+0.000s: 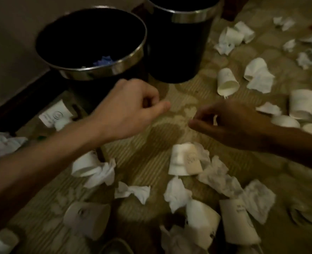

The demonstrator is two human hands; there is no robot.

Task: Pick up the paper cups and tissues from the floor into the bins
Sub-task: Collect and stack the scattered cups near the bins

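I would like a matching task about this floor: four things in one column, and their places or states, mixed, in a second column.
1 left bin
2 right bin
3 dented cup
4 printed cup

a near the dark baseboard
b holds something blue
c top cut off by the picture edge
d middle of the carpet

Pairs: 1-b, 2-c, 3-d, 4-a

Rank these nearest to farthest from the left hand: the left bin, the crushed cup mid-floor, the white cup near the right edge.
1. Left bin, just beyond the left hand.
2. Crushed cup, mid-floor, to the hand's right and nearer the camera.
3. White cup, far over by the right edge.
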